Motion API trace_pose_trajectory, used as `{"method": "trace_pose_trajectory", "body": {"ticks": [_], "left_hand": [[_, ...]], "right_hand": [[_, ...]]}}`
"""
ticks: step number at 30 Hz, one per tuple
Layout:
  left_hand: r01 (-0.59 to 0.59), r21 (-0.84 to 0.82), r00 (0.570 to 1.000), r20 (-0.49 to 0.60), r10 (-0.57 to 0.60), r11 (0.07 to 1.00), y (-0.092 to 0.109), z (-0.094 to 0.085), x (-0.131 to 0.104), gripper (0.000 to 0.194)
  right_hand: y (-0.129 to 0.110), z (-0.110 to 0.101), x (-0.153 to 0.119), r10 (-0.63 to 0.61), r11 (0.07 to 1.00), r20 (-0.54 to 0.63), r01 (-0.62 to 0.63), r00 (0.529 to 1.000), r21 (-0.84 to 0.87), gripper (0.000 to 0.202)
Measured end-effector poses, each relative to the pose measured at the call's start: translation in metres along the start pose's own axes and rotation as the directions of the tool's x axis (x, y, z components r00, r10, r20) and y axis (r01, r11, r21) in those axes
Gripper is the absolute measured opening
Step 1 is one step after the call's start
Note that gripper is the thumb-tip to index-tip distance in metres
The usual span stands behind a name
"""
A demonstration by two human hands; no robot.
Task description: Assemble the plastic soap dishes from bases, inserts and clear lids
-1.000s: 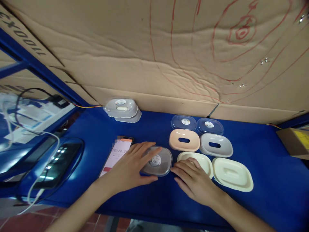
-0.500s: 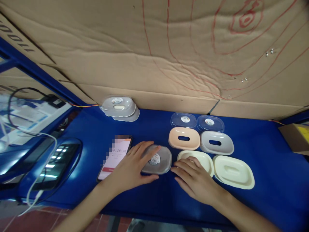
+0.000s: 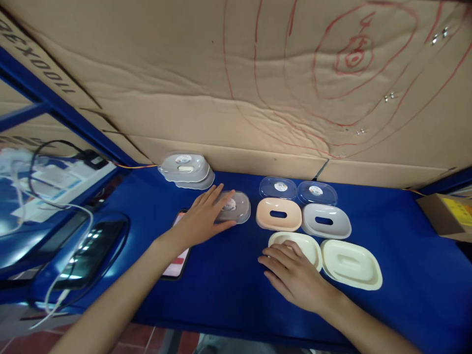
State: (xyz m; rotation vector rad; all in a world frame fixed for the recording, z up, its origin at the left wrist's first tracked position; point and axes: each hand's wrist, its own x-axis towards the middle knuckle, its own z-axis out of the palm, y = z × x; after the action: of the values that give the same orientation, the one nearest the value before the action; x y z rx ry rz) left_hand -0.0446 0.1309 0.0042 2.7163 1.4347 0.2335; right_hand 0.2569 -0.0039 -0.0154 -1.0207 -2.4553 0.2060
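My left hand [image 3: 201,216] spans a grey soap box [image 3: 239,209] with a clear lid and a round label. The thumb is at its near side and the fingers reach over its left and far part. My right hand [image 3: 291,273] rests loosely over the left edge of a cream soap dish [image 3: 311,248], fingers stretched out and holding nothing. Right of it lies a second cream piece [image 3: 354,263] with a raised oval middle. Behind them are a peach slotted tray [image 3: 287,223] and a grey slotted tray [image 3: 337,228]. Two clear lids [image 3: 269,186] [image 3: 308,194] lie farther back.
At the back left stand stacked grey lidded soap boxes [image 3: 188,172]. A phone [image 3: 177,268] lies partly under my left forearm. Cables [image 3: 90,216] and a dark-screened device [image 3: 92,250] are at the left, a cardboard box [image 3: 438,216] at the right. A cardboard wall [image 3: 184,98] closes the back.
My left hand has moved the grey lidded soap box away from me and slightly left, towards the stacked boxes. My right hand has stayed by the cream dish. The view has shifted a little.
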Motion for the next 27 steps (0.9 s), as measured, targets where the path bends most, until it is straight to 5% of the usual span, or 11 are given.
{"method": "trace_pose_trajectory", "body": {"ticks": [8, 16, 20, 23, 25, 27], "left_hand": [[0.029, 0.105, 0.990, -0.144, -0.014, 0.994, 0.000, -0.001, 0.046, 0.069], [0.031, 0.110, 0.977, -0.212, -0.007, 0.993, -0.003, 0.008, 0.050, 0.052], [0.034, 0.038, 0.939, -0.342, -0.019, 0.999, 0.025, 0.003, 0.037, 0.046], [-0.248, -0.076, 0.902, -0.383, 0.201, 0.966, 0.068, 0.005, 0.011, 0.030], [-0.508, -0.070, 0.831, -0.303, 0.467, 0.858, 0.096, 0.010, -0.007, 0.027], [-0.585, -0.053, 0.801, -0.196, 0.565, 0.810, 0.113, 0.016, -0.019, 0.037]], "right_hand": [[0.000, -0.004, -0.001, -0.019, 1.000, 0.029, 0.019, 0.999, -0.004, 0.027], [0.000, -0.013, 0.002, -0.040, 0.999, 0.005, 0.040, 0.999, 0.013, 0.028], [0.014, -0.023, 0.003, 0.052, 0.996, -0.129, -0.060, 0.990, -0.060, 0.030], [0.029, -0.029, 0.003, 0.140, 0.980, -0.177, -0.162, 0.974, -0.114, 0.032], [0.037, -0.029, 0.004, 0.179, 0.968, -0.174, -0.204, 0.968, -0.144, 0.032], [0.042, -0.027, 0.004, 0.207, 0.957, -0.162, -0.234, 0.965, -0.172, 0.031]]}}
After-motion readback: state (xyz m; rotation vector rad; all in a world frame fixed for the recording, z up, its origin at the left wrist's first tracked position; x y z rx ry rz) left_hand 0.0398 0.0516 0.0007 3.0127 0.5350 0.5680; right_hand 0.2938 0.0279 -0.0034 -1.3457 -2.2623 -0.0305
